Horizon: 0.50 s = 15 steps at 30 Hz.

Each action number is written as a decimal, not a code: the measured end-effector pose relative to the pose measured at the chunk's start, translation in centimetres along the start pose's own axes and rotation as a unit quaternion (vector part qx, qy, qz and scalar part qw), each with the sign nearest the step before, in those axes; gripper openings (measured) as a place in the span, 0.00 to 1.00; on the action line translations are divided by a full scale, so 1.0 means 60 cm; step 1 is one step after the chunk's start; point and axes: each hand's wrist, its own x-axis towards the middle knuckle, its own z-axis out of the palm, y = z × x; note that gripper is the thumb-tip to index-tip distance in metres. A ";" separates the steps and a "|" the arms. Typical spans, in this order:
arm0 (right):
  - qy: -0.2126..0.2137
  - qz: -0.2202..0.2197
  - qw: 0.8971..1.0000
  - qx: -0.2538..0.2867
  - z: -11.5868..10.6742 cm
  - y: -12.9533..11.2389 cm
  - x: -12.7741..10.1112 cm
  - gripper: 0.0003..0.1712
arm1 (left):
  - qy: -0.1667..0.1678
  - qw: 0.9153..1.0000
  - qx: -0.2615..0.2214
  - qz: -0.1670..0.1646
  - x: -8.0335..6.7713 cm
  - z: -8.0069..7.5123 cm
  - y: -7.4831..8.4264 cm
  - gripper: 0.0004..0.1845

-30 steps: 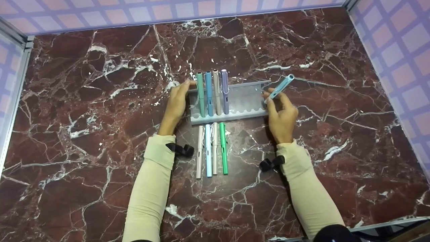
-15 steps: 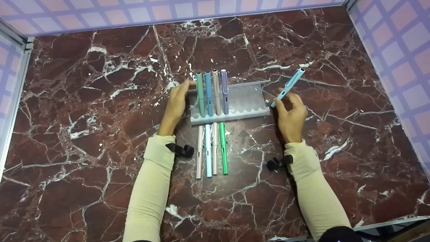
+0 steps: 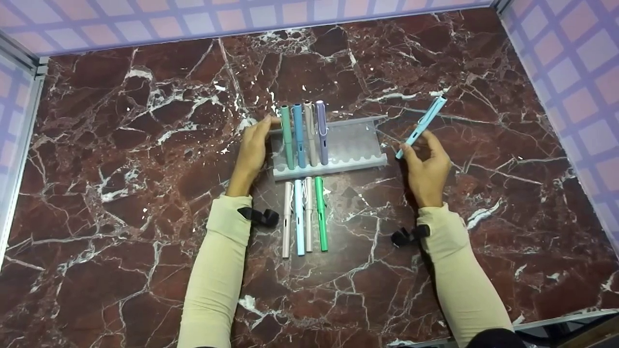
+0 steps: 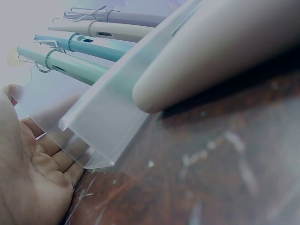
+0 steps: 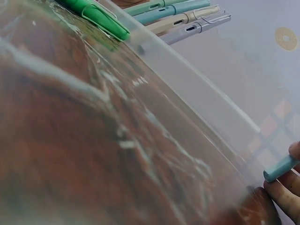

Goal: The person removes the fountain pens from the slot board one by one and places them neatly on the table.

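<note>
My right hand (image 3: 429, 166) pinches a light blue pen (image 3: 425, 121) near its lower end, off the right end of a clear plastic pen stand (image 3: 353, 140). The pen tilts, its clip end up and to the right; its other end (image 5: 276, 169) pokes out between thumb and fingers in the right wrist view. At the stand's left end my left hand (image 3: 252, 152) holds the edge, its fingers partly behind the clear panel. Four-slot neighbours lean in the stand's left half: a green pen (image 3: 287, 137), a blue pen (image 3: 299, 137), a beige pen (image 3: 310, 135) and a purple pen (image 3: 321, 133).
Before the stand several pens lie side by side: a greyish-pink pen (image 3: 287, 220), a pale blue pen (image 3: 300, 217), another greyish-pink pen (image 3: 309, 215) and a bright green pen (image 3: 321, 215). The dark red marbled table (image 3: 145, 270) is bounded by checkered walls (image 3: 300, 14).
My right hand has moved right, away from the stand's end, with the light blue pen. The pen's clip has come into view. My left hand and the stand stay where they were.
</note>
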 end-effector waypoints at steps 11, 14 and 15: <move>0.012 0.026 0.999 -0.025 -0.009 -0.016 -0.004 0.18 | -0.012 1.000 -0.010 0.006 0.000 -0.001 0.001 0.24; 0.014 0.033 0.999 -0.033 -0.008 -0.029 -0.008 0.17 | -0.007 1.000 -0.004 0.007 -0.001 -0.001 -0.001 0.24; 0.014 0.035 0.999 -0.032 -0.008 -0.029 -0.008 0.17 | -0.007 1.000 -0.004 0.009 -0.001 -0.001 -0.001 0.24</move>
